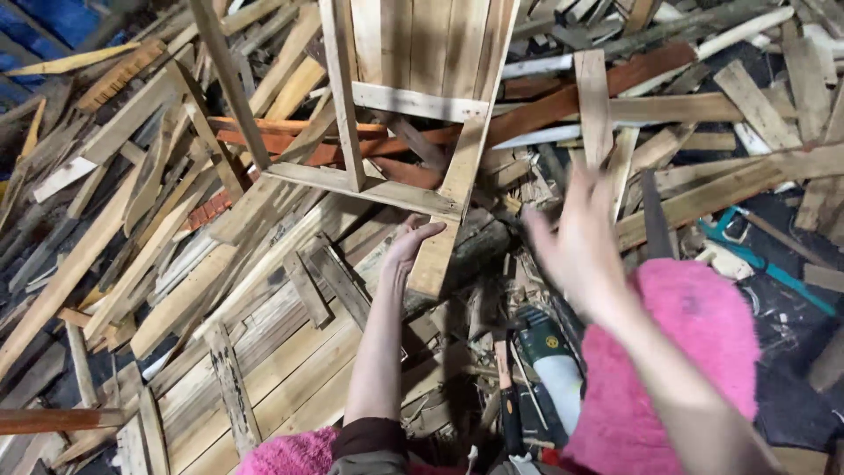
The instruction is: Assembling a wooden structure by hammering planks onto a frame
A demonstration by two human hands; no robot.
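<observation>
My left hand [411, 242] reaches forward, fingers curled against the lower end of a pale plank [454, 189] that belongs to a slatted wooden frame [413, 53]. The frame leans over a heap of scrap wood. My right hand [576, 242] is raised and blurred, fingers spread, holding nothing, just right of that plank. Fluffy pink sleeves [677, 352] cover both arms near the bottom edge.
Loose planks and slats [176, 229] cover the ground in all directions. A green and white power tool [549, 356] lies between my arms, with a hammer handle [508, 396] beside it. A teal tool [747, 251] lies at the right on dark ground.
</observation>
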